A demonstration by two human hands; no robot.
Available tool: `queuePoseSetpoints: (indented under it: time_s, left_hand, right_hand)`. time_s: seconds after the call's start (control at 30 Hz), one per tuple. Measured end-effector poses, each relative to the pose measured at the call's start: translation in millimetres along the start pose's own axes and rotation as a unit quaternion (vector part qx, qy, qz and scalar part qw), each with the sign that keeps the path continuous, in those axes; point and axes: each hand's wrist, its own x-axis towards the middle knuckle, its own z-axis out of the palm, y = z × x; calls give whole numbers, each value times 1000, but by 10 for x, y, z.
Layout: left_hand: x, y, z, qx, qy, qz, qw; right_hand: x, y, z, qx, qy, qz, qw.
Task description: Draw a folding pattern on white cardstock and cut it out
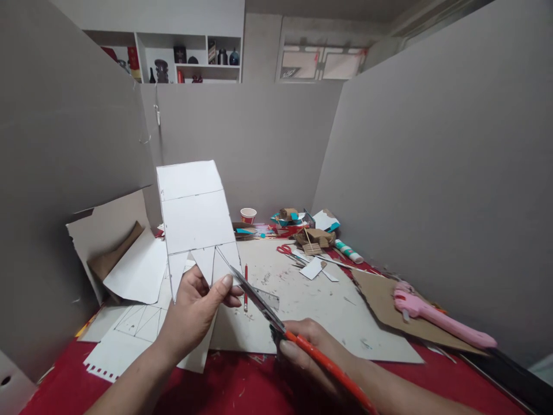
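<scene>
My left hand (192, 311) grips a sheet of white card (196, 219) by its lower edge, thumb in front. Ruled pencil lines cross the card, and its lower part is cut into pointed triangular strips. In my right hand (306, 351) is a pair of scissors (263, 305) with red-orange handles. The blades point up and left, and their tips lie at the card's lower right strip, near a drawn line. My right fingers wrap the handles, partly hiding them. Behind my left fingers lie a red pencil (246, 288) and a clear ruler (268, 298).
A pale work board (345, 323) covers the red tabletop. At right, a pink glue gun (444, 320) rests on brown cardboard (371, 297). Red-handled scissors (285, 249), card scraps and a paper cup (248, 215) lie farther back. Drawn paper (125, 340) lies at left. Grey partitions enclose the table.
</scene>
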Motion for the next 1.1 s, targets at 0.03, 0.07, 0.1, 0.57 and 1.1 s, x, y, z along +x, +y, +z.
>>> queuePoseSetpoints:
  time_s: [0.03, 0.07, 0.1, 0.57, 1.1]
  left_hand:
    - [-2, 2, 0, -1, 1, -1, 1000]
    - [-2, 4, 0, -1, 2, -1, 1000]
    - [0, 6, 0, -1, 2, -2, 1000]
    - [-15, -10, 20, -2, 28, -13, 1000]
    - [-35, -70, 93, -4, 38, -31, 999]
  right_hand:
    - [2, 5, 0, 2, -3, -1, 1000]
    - [3, 10, 2, 5, -3, 0, 1000]
    - [4, 16, 5, 10, -2, 2, 1000]
    - [9, 25, 5, 0, -5, -11, 1000]
    - [18, 7, 73, -20, 11, -26, 999]
